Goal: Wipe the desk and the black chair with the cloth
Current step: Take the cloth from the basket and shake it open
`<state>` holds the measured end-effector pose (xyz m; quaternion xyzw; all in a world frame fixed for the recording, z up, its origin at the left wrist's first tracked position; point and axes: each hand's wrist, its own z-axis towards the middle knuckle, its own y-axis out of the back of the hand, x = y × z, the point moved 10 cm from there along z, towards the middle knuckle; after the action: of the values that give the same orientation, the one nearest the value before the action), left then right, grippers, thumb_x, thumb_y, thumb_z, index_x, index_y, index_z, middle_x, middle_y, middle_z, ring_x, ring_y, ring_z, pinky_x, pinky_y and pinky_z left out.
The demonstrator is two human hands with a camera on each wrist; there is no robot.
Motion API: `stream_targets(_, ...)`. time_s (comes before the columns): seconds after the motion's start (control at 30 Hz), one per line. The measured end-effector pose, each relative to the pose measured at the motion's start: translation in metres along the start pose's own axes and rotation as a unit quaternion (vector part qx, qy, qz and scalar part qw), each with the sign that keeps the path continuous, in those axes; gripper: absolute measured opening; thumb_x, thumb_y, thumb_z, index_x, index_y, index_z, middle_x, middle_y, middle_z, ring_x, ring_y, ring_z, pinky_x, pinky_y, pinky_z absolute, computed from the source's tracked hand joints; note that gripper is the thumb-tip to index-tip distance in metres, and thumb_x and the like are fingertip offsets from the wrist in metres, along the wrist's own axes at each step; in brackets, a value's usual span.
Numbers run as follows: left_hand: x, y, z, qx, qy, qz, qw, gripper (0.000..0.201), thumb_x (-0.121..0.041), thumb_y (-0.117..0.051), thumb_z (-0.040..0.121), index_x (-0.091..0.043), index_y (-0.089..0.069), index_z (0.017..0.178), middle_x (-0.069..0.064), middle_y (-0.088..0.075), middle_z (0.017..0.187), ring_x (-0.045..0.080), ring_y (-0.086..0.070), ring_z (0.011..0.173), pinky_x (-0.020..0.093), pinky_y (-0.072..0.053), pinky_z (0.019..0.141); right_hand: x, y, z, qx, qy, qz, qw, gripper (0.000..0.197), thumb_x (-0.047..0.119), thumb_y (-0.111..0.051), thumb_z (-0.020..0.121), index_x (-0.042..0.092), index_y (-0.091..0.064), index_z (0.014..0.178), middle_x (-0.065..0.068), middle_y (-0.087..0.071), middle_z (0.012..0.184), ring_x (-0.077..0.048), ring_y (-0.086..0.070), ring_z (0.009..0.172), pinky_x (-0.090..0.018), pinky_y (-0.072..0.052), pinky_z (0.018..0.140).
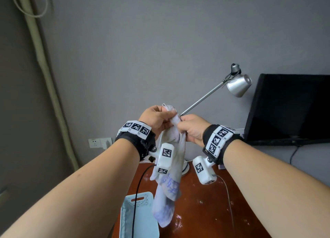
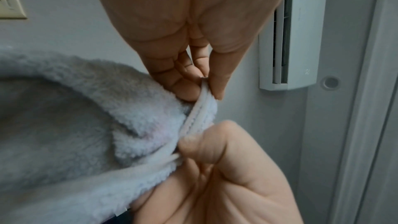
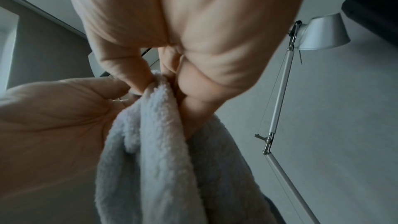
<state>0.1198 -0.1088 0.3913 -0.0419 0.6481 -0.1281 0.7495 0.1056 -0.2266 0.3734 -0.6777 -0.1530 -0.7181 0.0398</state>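
Observation:
A fluffy white cloth (image 1: pixel 169 193) with blue marks hangs from both raised hands over the reddish-brown desk (image 1: pixel 205 214). My left hand (image 1: pixel 166 114) pinches its top edge. My right hand (image 1: pixel 180 125) grips the bunched cloth just below and to the right. In the left wrist view the left hand (image 2: pixel 204 88) pinches the cloth's (image 2: pixel 96 108) stitched hem between thumb and fingers, with the right hand (image 2: pixel 226 168) curled on it below. In the right wrist view the right hand (image 3: pixel 155 81) pinches the cloth (image 3: pixel 161 142), and the left hand (image 3: pixel 53 117) holds it at the left. No black chair is in view.
A light blue plastic basket (image 1: pixel 137 218) stands at the desk's front left, with a black cable (image 1: pixel 138 189) across it. A silver desk lamp (image 1: pixel 239 86) leans over the back of the desk. A black screen (image 1: pixel 289 107) stands to the right. White specks dot the desk top.

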Motion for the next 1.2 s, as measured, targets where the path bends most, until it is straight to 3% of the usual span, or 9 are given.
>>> stream_targets(0.1, -0.001, -0.017, -0.004, 0.02, 0.004, -0.009, 1.0, 0.033, 0.002, -0.077, 0.087, 0.0, -0.06, 0.115, 0.029, -0.064, 0.101, 0.028, -0.072, 0.075, 0.033, -0.062, 0.071, 0.0, 0.019, -0.006, -0.01, 0.002, -0.019, 1.0, 0.023, -0.01, -0.041, 0.073, -0.001, -0.059, 0.083, -0.02, -0.057, 0.076, -0.03, -0.063, 0.07, -0.041, -0.058, 0.067)
stream_targets(0.27, -0.005, -0.049, -0.01, 0.029, 0.004, -0.007, 1.0, 0.02, 0.011, -0.07, 0.088, -0.006, -0.061, 0.088, 0.012, -0.07, 0.084, 0.018, -0.07, 0.07, 0.023, -0.057, 0.061, -0.009, 0.056, -0.017, -0.028, -0.004, -0.05, 0.998, 0.026, -0.006, -0.041, 0.083, 0.007, -0.063, 0.079, -0.018, -0.063, 0.075, -0.029, -0.064, 0.072, -0.042, -0.057, 0.071)
stream_targets(0.4, -0.016, -0.067, -0.017, 0.006, -0.012, 0.023, 1.0, 0.028, 0.018, -0.052, 0.092, -0.006, -0.066, 0.094, 0.005, -0.062, 0.075, 0.015, -0.066, 0.057, 0.022, -0.048, 0.05, -0.02, 0.097, -0.028, -0.057, -0.008, -0.137, 0.989, 0.016, 0.007, -0.043, 0.078, 0.009, -0.059, 0.079, -0.013, -0.047, 0.077, -0.027, -0.043, 0.069, -0.037, -0.041, 0.061)
stream_targets(0.53, -0.027, -0.08, -0.019, -0.02, -0.038, 0.058, 0.997, 0.032, 0.02, -0.044, 0.091, -0.006, -0.062, 0.088, 0.007, -0.056, 0.071, 0.022, -0.06, 0.055, 0.024, -0.039, 0.044, -0.025, 0.15, -0.045, -0.111, 0.009, -0.288, 0.951, 0.026, 0.004, -0.046, 0.085, 0.017, -0.039, 0.064, -0.011, -0.034, 0.065, -0.021, -0.033, 0.063, -0.03, -0.025, 0.054)
stream_targets(0.67, -0.038, -0.092, -0.018, -0.046, -0.05, 0.147, 0.987, 0.035, 0.017, -0.043, 0.092, -0.01, -0.064, 0.082, 0.005, -0.048, 0.066, 0.018, -0.045, 0.054, 0.024, -0.041, 0.048, -0.047, 0.194, -0.065, -0.125, -0.038, -0.398, 0.908, 0.027, 0.004, -0.047, 0.09, 0.015, -0.041, 0.067, -0.006, -0.045, 0.067, -0.023, -0.043, 0.068, -0.033, -0.026, 0.054)
stream_targets(0.77, -0.053, -0.09, -0.015, -0.09, -0.068, 0.274, 0.955, 0.039, 0.009, -0.045, 0.084, -0.021, -0.069, 0.073, -0.002, -0.052, 0.057, 0.019, -0.05, 0.055, 0.032, -0.05, 0.063, -0.064, 0.213, -0.083, -0.074, -0.089, -0.464, 0.878, 0.017, 0.009, -0.048, 0.092, 0.013, -0.051, 0.076, -0.013, -0.055, 0.087, -0.022, -0.046, 0.082, -0.031, -0.029, 0.056)
stream_targets(0.87, -0.069, -0.088, -0.015, -0.141, -0.079, 0.388, 0.907, 0.034, -0.003, -0.048, 0.076, -0.026, -0.071, 0.071, -0.007, -0.059, 0.057, 0.019, -0.06, 0.062, 0.035, -0.056, 0.07, -0.082, 0.234, -0.096, -0.063, -0.129, -0.457, 0.878, 0.015, 0.025, -0.051, 0.06, 0.011, -0.046, 0.064, -0.009, -0.046, 0.073, -0.023, -0.042, 0.074, -0.031, -0.027, 0.056)
stream_targets(1.03, -0.072, -0.099, -0.016, -0.169, -0.083, 0.454, 0.871, 0.035, -0.001, -0.045, 0.083, -0.022, -0.073, 0.085, 0.0, -0.063, 0.067, 0.021, -0.062, 0.063, 0.037, -0.059, 0.069, -0.101, 0.261, -0.106, -0.076, -0.137, -0.488, 0.859, 0.014, 0.015, -0.065, 0.086, 0.002, -0.065, 0.09, -0.01, -0.059, 0.088, -0.025, -0.055, 0.083, -0.028, -0.035, 0.064)
stream_targets(1.2, -0.048, -0.101, -0.013, -0.121, -0.025, 0.628, 0.768, 0.043, 0.004, -0.046, 0.093, -0.021, -0.08, 0.091, 0.004, -0.076, 0.094, 0.026, -0.072, 0.087, 0.034, -0.059, 0.075, -0.082, 0.297, -0.106, -0.223, -0.086, -0.401, 0.884, 0.022, 0.03, -0.052, 0.101, 0.016, -0.054, 0.084, -0.006, -0.059, 0.086, -0.03, -0.06, 0.088, -0.029, -0.041, 0.073)
